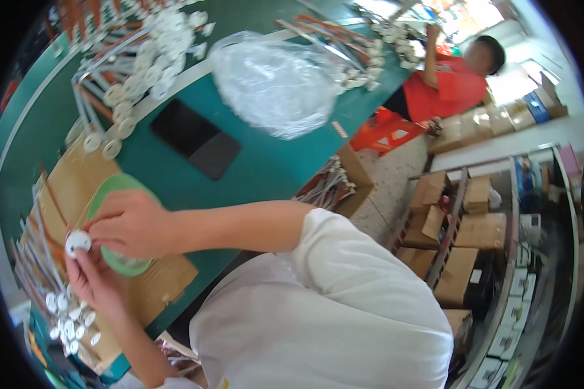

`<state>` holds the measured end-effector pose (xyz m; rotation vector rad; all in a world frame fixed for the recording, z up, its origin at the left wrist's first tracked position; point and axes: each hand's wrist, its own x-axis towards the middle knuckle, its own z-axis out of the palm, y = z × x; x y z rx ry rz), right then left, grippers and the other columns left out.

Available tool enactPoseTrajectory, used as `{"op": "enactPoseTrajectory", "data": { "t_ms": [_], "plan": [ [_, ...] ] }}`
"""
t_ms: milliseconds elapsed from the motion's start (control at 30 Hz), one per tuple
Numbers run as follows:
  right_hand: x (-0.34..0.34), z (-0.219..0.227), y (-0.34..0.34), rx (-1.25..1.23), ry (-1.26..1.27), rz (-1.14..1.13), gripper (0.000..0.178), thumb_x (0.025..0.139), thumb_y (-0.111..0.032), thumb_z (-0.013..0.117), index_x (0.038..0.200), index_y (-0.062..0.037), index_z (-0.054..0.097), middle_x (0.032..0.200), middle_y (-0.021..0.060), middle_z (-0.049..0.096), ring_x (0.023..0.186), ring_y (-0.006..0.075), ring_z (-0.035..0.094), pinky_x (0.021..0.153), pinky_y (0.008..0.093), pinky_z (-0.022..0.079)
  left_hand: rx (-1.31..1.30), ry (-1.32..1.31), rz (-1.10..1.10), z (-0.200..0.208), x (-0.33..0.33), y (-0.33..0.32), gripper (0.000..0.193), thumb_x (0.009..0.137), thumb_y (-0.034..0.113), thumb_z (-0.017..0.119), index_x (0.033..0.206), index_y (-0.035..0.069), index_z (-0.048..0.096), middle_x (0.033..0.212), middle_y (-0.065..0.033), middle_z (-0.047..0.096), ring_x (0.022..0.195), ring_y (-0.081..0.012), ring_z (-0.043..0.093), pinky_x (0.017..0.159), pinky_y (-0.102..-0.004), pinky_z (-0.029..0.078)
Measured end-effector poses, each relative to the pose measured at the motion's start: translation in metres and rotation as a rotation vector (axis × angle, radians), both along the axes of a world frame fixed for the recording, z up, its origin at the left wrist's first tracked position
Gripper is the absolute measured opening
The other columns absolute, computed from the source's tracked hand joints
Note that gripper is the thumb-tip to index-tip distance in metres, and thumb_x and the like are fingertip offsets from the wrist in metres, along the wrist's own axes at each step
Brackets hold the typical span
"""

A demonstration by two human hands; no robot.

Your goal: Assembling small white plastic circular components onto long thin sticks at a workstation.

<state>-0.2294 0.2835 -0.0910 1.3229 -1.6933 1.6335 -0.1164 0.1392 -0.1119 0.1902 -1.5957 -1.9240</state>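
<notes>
My left hand (97, 282) grips a white round disc-shaped piece (78, 242) with small dark marks on its face, between thumb and fingers. Right beside the disc, the fingers of my right hand (131, 223) are pinched together; whatever they hold is hidden. Under both hands a light green oval bowl (124, 184) rests on a flattened brown cardboard sheet (169, 280). To the left of my hands lies a bunch of long silver strips with white round ends (71, 318).
A dark phone (194, 138) lies on the green table (266, 161), near a clear plastic bag (276, 84). More strips with white ends (152, 61) are heaped at the far left. A person in red (451, 87) works at the far right. Shelves hold cardboard boxes (480, 230).
</notes>
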Motion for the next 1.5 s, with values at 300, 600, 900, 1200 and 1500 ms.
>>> {"op": "enactPoseTrajectory", "data": {
  "t_ms": [300, 600, 900, 1200, 1500],
  "plan": [
    [-0.001, 0.001, 0.0, 0.018, 0.103, 0.107, 0.009, 0.073, -0.013, 0.075, 0.075, -0.01, 0.067, 0.083, 0.0025, 0.065, 0.078, 0.0256, 0.061, 0.063, 0.0367, 0.051, -0.137, -0.116, 0.129, -0.013, 0.0, -0.016, 0.032, 0.102, 0.009, 0.055, 0.129, -0.01, 0.056, 0.121, -0.0162, 0.063, 0.106, -0.0186, 0.062, 0.094, -0.029, 0.05],
    [0.002, 0.002, -0.002, -0.061, 0.097, 0.135, 0.01, 0.077, -0.01, 0.074, 0.079, -0.008, 0.064, 0.083, 0.0038, 0.066, 0.074, 0.0261, 0.061, 0.057, 0.0368, 0.05, 0.02, -0.041, 0.122, -0.012, -0.001, -0.019, 0.039, 0.107, 0.02, 0.047, 0.125, -0.013, 0.057, 0.12, -0.0182, 0.063, 0.106, -0.0207, 0.061, 0.091, -0.0309, 0.051],
    [0.002, 0.009, 0.005, -0.023, 0.047, 0.151, 0.011, 0.08, -0.009, 0.073, 0.081, -0.005, 0.063, 0.075, 0.0094, 0.065, 0.067, 0.0285, 0.062, 0.057, 0.0385, 0.049, 0.147, 0.048, -0.096, 0.002, 0.001, -0.012, 0.043, 0.107, 0.023, 0.043, 0.131, -0.012, 0.053, 0.122, -0.0183, 0.064, 0.111, -0.0234, 0.062, 0.098, -0.0356, 0.049],
    [-0.001, 0.01, 0.005, -0.108, 0.093, 0.055, 0.011, 0.08, -0.008, 0.074, 0.083, -0.0051, 0.065, 0.076, 0.008, 0.065, 0.065, 0.027, 0.061, 0.056, 0.0382, 0.049, 0.199, 0.174, -0.307, -0.005, 0.001, -0.02, 0.043, 0.104, 0.015, 0.046, 0.137, -0.013, 0.046, 0.135, -0.0274, 0.054, 0.123, -0.0342, 0.057, 0.108, -0.0439, 0.046],
    [-0.002, 0.009, 0.009, -0.01, 0.235, -0.008, 0.012, 0.077, -0.008, 0.072, 0.085, -0.0032, 0.066, 0.079, 0.0085, 0.065, 0.064, 0.023, 0.061, 0.056, 0.0331, 0.051, 0.033, 0.154, -0.21, -0.01, -0.002, -0.022, 0.042, 0.098, -0.003, 0.051, 0.139, -0.008, 0.045, 0.141, -0.0242, 0.051, 0.131, -0.0397, 0.051, 0.113, -0.0478, 0.04]
  ]
}}
